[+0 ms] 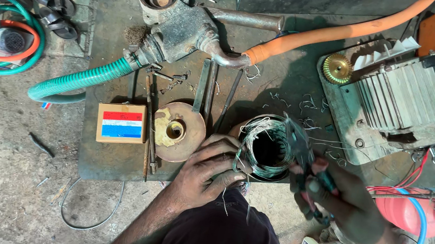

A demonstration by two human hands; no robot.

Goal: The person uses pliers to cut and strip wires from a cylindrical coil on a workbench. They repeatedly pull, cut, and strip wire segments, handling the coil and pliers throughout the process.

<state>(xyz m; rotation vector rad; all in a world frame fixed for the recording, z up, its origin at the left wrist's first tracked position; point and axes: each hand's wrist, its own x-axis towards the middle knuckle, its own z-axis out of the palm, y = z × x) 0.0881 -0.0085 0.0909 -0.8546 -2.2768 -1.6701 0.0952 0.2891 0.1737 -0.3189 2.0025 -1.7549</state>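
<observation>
A round motor stator (267,147) with a greenish wire winding stands on the dark metal plate (106,156) in front of me. My left hand (212,171) grips its near left rim, fingers curled against the coil. My right hand (345,205) holds pliers (300,147) with red and dark handles, the jaws reaching over the stator's right rim into the wires. Cut bits of wire lie scattered on the plate behind the stator.
A rusty disc (177,131) and a small cardboard box (121,122) lie left of the stator. A pump body (177,27) with green hose (83,79) and orange hose (326,34) sits behind. A finned motor (403,103) is at right, a red canister (408,213) beside my right hand.
</observation>
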